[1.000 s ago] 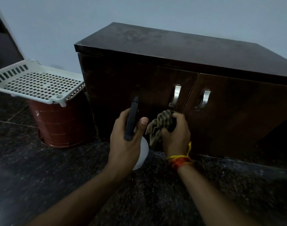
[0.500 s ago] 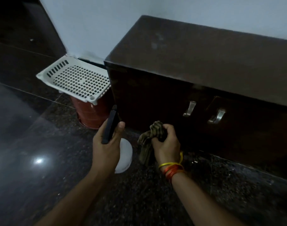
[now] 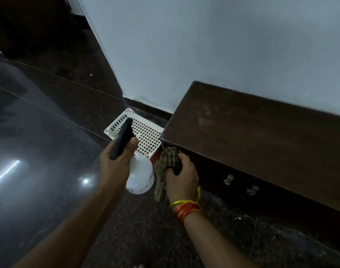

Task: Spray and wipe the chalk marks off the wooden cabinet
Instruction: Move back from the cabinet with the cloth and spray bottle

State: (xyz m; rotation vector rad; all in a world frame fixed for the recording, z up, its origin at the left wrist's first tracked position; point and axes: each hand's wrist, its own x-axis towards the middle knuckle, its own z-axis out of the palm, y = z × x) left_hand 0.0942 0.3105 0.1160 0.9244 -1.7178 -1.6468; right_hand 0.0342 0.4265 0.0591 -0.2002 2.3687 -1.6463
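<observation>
Spray bottle (image 3: 139,176) upright, nozzle forward

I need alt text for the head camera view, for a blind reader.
The left hand holds a white spray bottle and the right hand grips a cloth, beside a dark wooden cabinet with faint pale marks on top.

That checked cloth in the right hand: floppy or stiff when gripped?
Likely floppy: the checked cloth bunches in the right hand and its free end hangs limp below the fist. Probably light, since it's held by curled fingers alone. Its woven look suggests it is not slippery.
</observation>
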